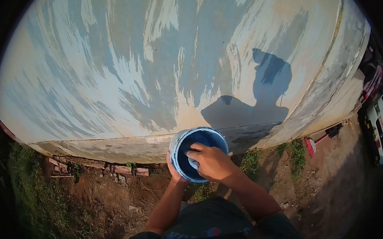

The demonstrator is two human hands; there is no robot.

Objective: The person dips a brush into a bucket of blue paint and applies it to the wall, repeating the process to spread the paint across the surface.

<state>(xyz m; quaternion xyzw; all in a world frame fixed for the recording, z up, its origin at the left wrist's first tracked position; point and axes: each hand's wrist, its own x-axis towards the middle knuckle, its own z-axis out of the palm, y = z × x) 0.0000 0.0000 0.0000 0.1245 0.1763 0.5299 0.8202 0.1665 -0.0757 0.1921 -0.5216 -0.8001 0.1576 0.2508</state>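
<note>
A blue paint bucket [221, 140] with a paint-smeared rim is in front of my body, its open top facing me. My left hand [174, 169] is wrapped round the bucket's left outer side, the fingers mostly hidden behind it. Over the rim from the right, my right hand [213, 160] reaches into the bucket with its fingers curled. In those fingers is a pale bluish-white thing [193, 162]; its kind I cannot make out. Ahead stands a wall [128, 95] with streaky grey-blue and white paint strokes, some bare cream between them.
A shadow of a head and shoulder [270, 86] falls on the wall. Bricks or wood pieces [121, 169] lie along the wall's foot at left. Weeds [298, 158] and a red-and-white object [311, 147] are on the dirt ground at right. A vehicle-like white shape [380, 123] stands far right.
</note>
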